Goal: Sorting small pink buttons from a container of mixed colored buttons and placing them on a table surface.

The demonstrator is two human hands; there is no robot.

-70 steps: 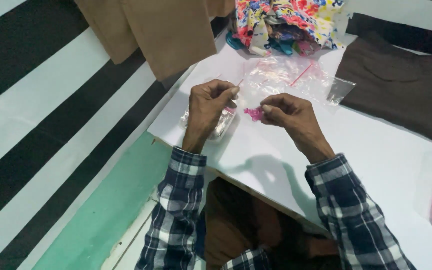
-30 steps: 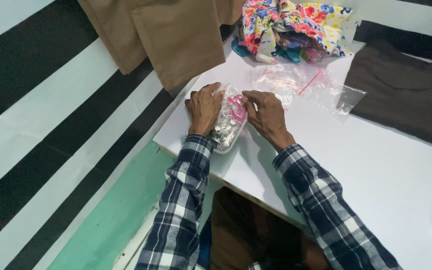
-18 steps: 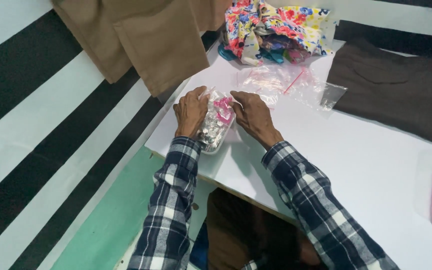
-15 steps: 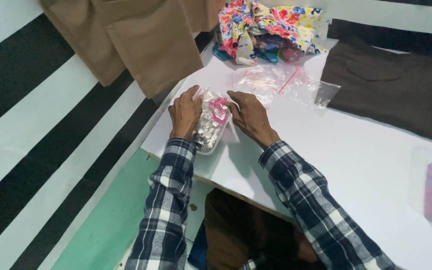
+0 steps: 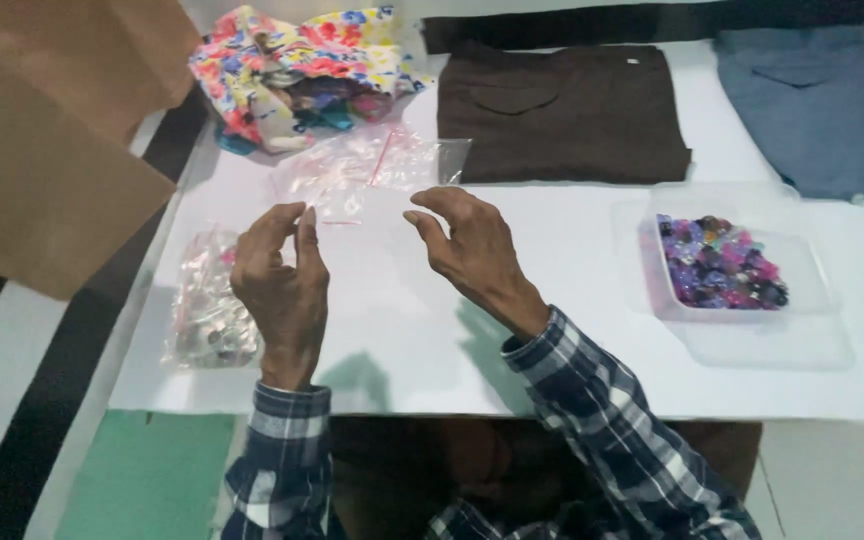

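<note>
My left hand [image 5: 280, 282] hovers over the white table [image 5: 552, 350] with its fingers curled and apart, holding nothing. Just left of it lies a clear plastic bag of small pale and pink pieces [image 5: 207, 310]. My right hand [image 5: 470, 250] is raised beside it, fingers spread and empty. Beyond both hands lie several empty clear zip bags [image 5: 357, 170] with pink seals. Both arms wear blue plaid sleeves.
A clear tub of purple and pink buttons [image 5: 720, 265] sits at the right on its lid. Folded brown cloth [image 5: 557, 105], a blue-grey garment [image 5: 827, 100] and a floral fabric bundle [image 5: 297, 65] lie at the back. Tan cloth [image 5: 47, 150] hangs at left.
Both hands let go of the bag of small pieces, which now lies on the table at the left. The hands rose and opened, and the view swung right.
</note>
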